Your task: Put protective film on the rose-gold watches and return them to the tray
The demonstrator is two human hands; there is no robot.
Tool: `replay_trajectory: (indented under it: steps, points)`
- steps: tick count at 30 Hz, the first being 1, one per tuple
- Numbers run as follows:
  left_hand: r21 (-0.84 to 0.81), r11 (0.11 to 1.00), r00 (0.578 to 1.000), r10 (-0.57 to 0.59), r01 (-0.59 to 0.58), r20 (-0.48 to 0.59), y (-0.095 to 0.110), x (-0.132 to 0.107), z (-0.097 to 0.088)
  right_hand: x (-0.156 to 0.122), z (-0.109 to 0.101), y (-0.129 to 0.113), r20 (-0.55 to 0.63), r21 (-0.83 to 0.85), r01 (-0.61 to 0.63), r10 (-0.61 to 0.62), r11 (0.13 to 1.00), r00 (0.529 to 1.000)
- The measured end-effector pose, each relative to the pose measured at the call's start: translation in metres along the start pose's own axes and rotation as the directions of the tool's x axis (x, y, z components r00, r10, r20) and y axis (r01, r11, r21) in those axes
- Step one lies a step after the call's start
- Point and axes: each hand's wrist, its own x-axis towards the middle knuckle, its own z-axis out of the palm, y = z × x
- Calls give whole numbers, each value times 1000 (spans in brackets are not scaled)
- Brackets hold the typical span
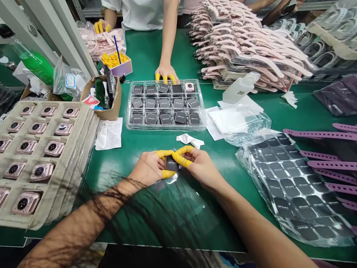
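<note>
Over the green worktop (192, 56), our left hand (147, 168) and right hand (202, 168) pinch a black square pad (172, 163) between yellow-capped fingers (178, 158); a slick cap could let it slip and drop.

Yellow finger caps (169, 174) hide part of the black square (171, 163) between the left hand (146, 168) and the right hand (202, 169). Blurry dark hair (117, 193) hangs across the view. The top edge cuts off the other person (139, 11). The square's tiny words are too small to read.
</note>
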Motion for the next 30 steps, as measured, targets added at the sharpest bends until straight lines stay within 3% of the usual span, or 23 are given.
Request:
replay_trajectory:
  steps: [8,16,21,23,25,27,29,30]
  points:
    - [-34,999,1000,2,-2,-2,-2,0,1,-1,1,-1,1,42,-20,20,999,1000]
    - [-12,1000,1000,10,-10,-3,-3,0,0,-1,2,1,5,-30,15,-15,999,1000]
    - [-45,998,999,-39,39,8,-1,1,1,-1,4,4,-181,-46,4,-12,999,983]
    - [-106,992,997,-71,71,7,-1,-3,3,0,4,4,-203,-48,16,-26,999,979]
    - [-211,974,995,-93,83,-37,-1,-6,2,1,5,4,-174,-139,119,-143,983,974]
    - [-351,936,986,-81,24,-148,1,-3,-3,1,9,6,-123,-303,275,-324,912,938]
    - [-379,920,959,-11,-101,-283,9,15,-16,2,14,9,-31,-503,398,-477,767,878]
    - [-315,933,940,59,-171,-335,17,31,-23,2,17,10,29,-598,437,-528,672,849]
